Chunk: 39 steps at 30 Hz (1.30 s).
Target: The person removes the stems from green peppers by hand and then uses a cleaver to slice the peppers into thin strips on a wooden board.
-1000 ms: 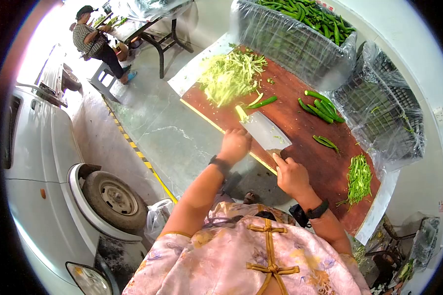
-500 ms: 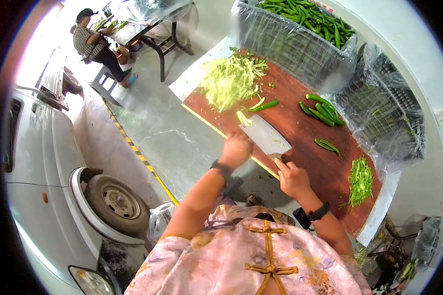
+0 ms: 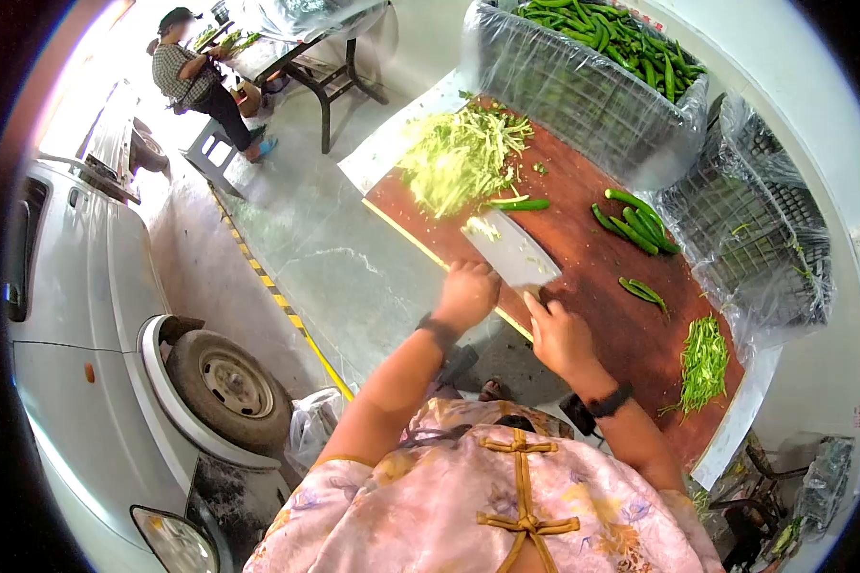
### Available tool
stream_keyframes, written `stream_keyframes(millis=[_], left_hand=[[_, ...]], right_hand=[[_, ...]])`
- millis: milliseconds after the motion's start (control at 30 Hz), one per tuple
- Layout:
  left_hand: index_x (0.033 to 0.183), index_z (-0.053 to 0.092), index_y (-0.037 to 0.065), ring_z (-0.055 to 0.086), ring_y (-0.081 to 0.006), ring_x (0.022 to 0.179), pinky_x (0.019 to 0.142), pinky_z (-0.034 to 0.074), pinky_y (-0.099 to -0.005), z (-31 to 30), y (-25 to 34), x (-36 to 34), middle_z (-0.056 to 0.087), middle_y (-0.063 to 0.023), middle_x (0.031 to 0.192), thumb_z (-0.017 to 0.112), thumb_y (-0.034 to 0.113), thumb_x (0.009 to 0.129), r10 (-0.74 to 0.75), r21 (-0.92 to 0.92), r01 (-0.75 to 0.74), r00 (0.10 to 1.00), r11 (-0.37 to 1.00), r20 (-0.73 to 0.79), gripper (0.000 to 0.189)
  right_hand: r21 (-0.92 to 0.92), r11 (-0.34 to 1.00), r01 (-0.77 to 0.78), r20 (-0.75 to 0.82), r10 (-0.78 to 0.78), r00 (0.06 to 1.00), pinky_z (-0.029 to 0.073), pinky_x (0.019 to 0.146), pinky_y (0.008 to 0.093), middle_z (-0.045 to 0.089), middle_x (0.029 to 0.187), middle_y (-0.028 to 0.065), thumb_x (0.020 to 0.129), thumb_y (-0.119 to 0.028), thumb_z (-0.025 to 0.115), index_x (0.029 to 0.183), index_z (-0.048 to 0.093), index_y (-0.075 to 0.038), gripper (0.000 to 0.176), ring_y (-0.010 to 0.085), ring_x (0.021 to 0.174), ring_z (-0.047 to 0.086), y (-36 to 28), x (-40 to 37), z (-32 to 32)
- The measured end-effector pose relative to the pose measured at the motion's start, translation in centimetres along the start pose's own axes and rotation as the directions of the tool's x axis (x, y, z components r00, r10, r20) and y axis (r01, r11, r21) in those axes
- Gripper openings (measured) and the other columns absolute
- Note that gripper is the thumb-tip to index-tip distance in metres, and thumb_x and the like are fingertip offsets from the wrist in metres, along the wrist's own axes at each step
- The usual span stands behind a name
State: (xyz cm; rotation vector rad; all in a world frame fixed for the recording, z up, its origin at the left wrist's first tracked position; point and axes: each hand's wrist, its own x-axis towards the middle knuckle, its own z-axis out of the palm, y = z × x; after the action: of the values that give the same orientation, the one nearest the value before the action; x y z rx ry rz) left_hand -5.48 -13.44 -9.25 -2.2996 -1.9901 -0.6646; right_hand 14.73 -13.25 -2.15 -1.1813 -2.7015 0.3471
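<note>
My right hand [image 3: 561, 336] is wrapped around the handle of a cleaver [image 3: 514, 253], whose wide blade lies low over the reddish-brown board [image 3: 583, 258]. Pale shreds cling to the blade near its far end. Beside the blade's left side is my left hand [image 3: 470, 294], its fingers curled at the board's near edge; what they hold, if anything, is hidden. Just beyond the cleaver a green pepper [image 3: 526, 204] lies by a pale strip. A large heap of pale green shreds [image 3: 463, 158] covers the board's far left corner.
Whole green peppers [image 3: 640, 224] and smaller pieces [image 3: 643, 291] lie right of the cleaver, with darker shreds [image 3: 704, 368] farther right. Behind stand a plastic-lined crate of peppers [image 3: 583, 95] and another lined crate [image 3: 764, 220]. A vehicle [image 3: 96, 344] is left; a person [image 3: 196, 81] stands at another table.
The view has shifted slightly. The cleaver has moved a little away from me and left over the board, and the pepper beyond it has turned. My right hand keeps its grip.
</note>
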Motion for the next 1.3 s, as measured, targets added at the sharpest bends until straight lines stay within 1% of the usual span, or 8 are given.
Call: stream_keyframes(millis=[133,200,333,567,700,1033,1100,1300], left_hand=[[0.084,0.064,0.014,0.059,-0.0267,0.086,0.08,0.041,-0.0414,-0.2,0.0,0.3,0.061,-0.0067,0.082,0.058,0.019,0.073,-0.015,-0.025,0.016,1.0,1.0,0.018,0.013],[0.095,0.065,0.009,0.06,-0.0244,0.082,0.078,0.042,-0.0376,-0.4,0.3,0.1,0.065,-0.0068,0.086,0.056,0.017,0.079,0.026,-0.005,-0.027,0.993,1.0,-0.114,0.02],[0.097,0.066,0.01,0.06,-0.0243,0.082,0.078,0.042,-0.0377,-0.9,0.4,0.2,0.065,-0.0066,0.086,0.055,0.017,0.081,-0.015,0.003,0.016,0.999,1.0,-0.047,0.021],[0.079,0.064,0.011,0.059,-0.0227,0.079,0.077,0.04,-0.0374,-0.2,-0.1,0.1,0.06,-0.0044,0.074,0.057,0.019,0.078,0.034,0.02,-0.034,0.999,0.999,0.001,0.01],[0.071,0.063,0.012,0.058,-0.0222,0.077,0.076,0.04,-0.037,-0.3,-0.1,0.2,0.06,-0.004,0.073,0.059,0.019,0.074,0.017,0.003,-0.017,0.999,1.0,0.046,0.009],[0.073,0.066,0.013,0.059,-0.0224,0.079,0.078,0.04,-0.0365,-0.7,0.2,0.2,0.062,-0.0042,0.076,0.058,0.02,0.074,0.003,0.036,-0.003,1.0,0.999,0.016,0.01],[0.073,0.066,0.013,0.059,-0.0226,0.079,0.079,0.04,-0.0365,-1.3,0.4,0.2,0.062,-0.0039,0.077,0.059,0.02,0.073,-0.021,0.05,0.016,0.996,0.999,0.086,0.01],[0.073,0.066,0.012,0.059,-0.0225,0.082,0.079,0.04,-0.0372,-1.4,0.4,0.2,0.063,-0.0041,0.079,0.059,0.021,0.073,-0.014,0.023,0.012,0.996,1.0,0.088,0.011]], right_hand=[[-0.021,0.999,0.034,-0.061,-0.035,0.998,0.049,0.059,0.0459,0.059,0.08,0.0154,0.081,-0.015,0.058,0.123,0.054,-0.013,0.043,0.0344,0.067,0.061,-0.6,4.6,0.1],[0.034,0.999,0.014,-0.085,-0.011,0.996,0.049,0.059,0.0455,0.06,0.081,0.0152,0.082,-0.016,0.058,0.122,0.056,-0.014,0.041,0.0349,0.067,0.061,-0.5,4.6,-0.7],[0.04,0.999,-0.014,-0.076,0.017,0.997,0.049,0.059,0.044,0.058,0.079,0.0132,0.082,-0.015,0.059,0.121,0.057,-0.014,0.039,0.0339,0.066,0.06,0.9,1.6,-1.8],[-0.03,0.998,-0.052,0.063,0.054,0.997,0.049,0.056,0.0419,0.056,0.076,0.0119,0.081,-0.014,0.059,0.122,0.057,-0.011,0.04,0.032,0.061,0.059,0.4,-4.7,-3.8],[-0.045,0.999,-0.001,0.005,0.001,1.0,0.049,0.056,0.041,0.055,0.075,0.0127,0.082,-0.014,0.058,0.122,0.057,-0.012,0.04,0.0317,0.06,0.058,0.0,-3.3,-3.1],[-0.033,0.999,0.027,-0.018,-0.027,0.999,0.048,0.056,0.0428,0.057,0.076,0.0159,0.083,-0.013,0.057,0.122,0.057,-0.009,0.039,0.0339,0.06,0.058,-0.5,0.2,-0.9],[-0.024,0.999,0.022,-0.014,-0.022,1.0,0.048,0.056,0.0427,0.057,0.076,0.0161,0.083,-0.013,0.057,0.122,0.057,-0.008,0.039,0.0341,0.06,0.059,-0.9,0.0,-1.4],[-0.039,0.999,-0.011,0.039,0.012,0.999,0.049,0.056,0.0441,0.058,0.077,0.016,0.083,-0.014,0.057,0.121,0.058,-0.011,0.038,0.0351,0.062,0.06,-1.7,-0.7,-2.3]])
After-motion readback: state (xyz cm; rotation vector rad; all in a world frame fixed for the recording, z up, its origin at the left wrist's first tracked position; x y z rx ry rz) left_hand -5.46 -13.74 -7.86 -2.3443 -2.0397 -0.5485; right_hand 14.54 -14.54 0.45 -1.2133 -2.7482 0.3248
